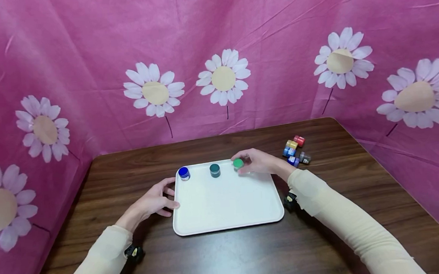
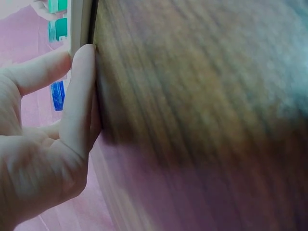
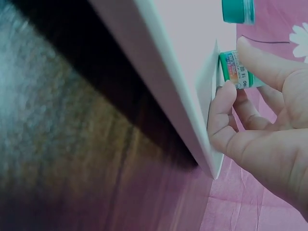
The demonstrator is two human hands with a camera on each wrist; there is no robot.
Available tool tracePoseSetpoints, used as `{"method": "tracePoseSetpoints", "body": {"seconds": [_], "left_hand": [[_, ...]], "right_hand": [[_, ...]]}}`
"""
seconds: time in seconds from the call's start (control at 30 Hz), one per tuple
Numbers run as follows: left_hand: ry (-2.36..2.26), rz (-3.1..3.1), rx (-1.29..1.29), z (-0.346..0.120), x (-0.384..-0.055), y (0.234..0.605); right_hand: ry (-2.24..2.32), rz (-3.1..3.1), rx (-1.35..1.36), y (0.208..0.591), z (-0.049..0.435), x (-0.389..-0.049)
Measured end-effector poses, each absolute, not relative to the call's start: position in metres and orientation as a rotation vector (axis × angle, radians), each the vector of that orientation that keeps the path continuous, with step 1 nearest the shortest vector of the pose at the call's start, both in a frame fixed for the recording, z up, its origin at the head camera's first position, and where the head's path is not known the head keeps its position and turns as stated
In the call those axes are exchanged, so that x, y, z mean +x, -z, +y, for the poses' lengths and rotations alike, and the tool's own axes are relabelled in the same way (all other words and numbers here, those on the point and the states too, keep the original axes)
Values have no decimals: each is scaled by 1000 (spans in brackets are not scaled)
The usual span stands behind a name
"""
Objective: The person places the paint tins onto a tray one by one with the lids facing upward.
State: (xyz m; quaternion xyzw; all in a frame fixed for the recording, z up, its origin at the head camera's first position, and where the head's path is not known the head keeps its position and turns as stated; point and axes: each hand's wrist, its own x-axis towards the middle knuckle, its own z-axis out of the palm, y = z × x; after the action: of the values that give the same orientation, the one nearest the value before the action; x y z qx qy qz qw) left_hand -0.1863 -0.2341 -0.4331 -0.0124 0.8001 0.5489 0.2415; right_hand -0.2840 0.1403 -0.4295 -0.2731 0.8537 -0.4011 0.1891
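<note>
A white tray [image 1: 227,199] lies on the table. My left hand [image 1: 156,201] grips its left edge, the fingertips right at the rim [image 2: 83,29]. My right hand [image 1: 258,161] holds a small paint jar with a light green lid [image 1: 238,163] between thumb and fingers at the tray's back right. In the right wrist view a printed label shows on this jar [image 3: 234,67], lid and label between the fingertips. A blue-lidded jar [image 1: 184,173] stands in the back left corner, and a dark green jar [image 1: 215,170] stands between the two along the back edge.
Several more small jars lie in a cluster to the right of the tray, among them a red jar [image 1: 299,140], a yellow jar [image 1: 292,144] and a grey jar [image 1: 304,157]. A pink flowered cloth [image 1: 187,42] hangs around the wooden table [image 1: 131,167].
</note>
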Motion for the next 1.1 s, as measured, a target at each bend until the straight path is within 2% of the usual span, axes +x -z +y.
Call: {"method": "tracePoseSetpoints", "body": {"seconds": [0.37,1.1], "left_hand": [[-1518,2180,-23,-235,-186,436],[-1516,2179,-6,-235,-186,435]], "right_hand": [[1005,2458,-674,427,132,-286],[993,2455,-686,429,136,-283]]}}
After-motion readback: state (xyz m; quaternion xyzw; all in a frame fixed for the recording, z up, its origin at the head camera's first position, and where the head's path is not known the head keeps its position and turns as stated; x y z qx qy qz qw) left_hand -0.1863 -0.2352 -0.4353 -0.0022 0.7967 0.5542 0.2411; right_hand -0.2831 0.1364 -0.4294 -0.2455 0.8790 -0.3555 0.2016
